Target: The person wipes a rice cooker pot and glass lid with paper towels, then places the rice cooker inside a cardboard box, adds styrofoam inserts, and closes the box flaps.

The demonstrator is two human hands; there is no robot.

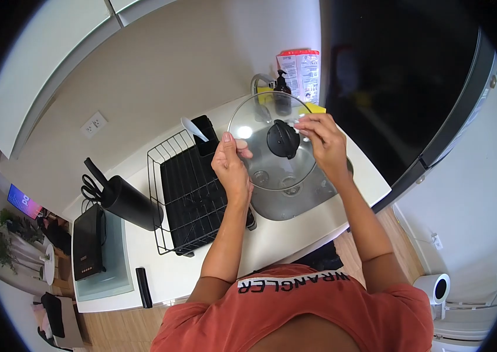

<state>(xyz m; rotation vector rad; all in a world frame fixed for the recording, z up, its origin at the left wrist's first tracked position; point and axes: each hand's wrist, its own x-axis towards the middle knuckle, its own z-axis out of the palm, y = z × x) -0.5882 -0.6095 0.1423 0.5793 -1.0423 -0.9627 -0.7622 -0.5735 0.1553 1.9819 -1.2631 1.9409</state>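
Observation:
Over the sink I hold a round clear glass lid with a black knob. My left hand is closed on the lid's left rim, thumb up. My right hand is at the lid's right side, beside the knob, with its fingers bent together in a pinch. Something small and pale shows at those fingertips, too unclear to name. Through the glass I see the sink basin and its drain fittings.
Left of the sink stands a black wire dish rack with a white-ended utensil at its back. Further left are a black knife holder and scissors. A pump bottle and faucet stand behind the sink.

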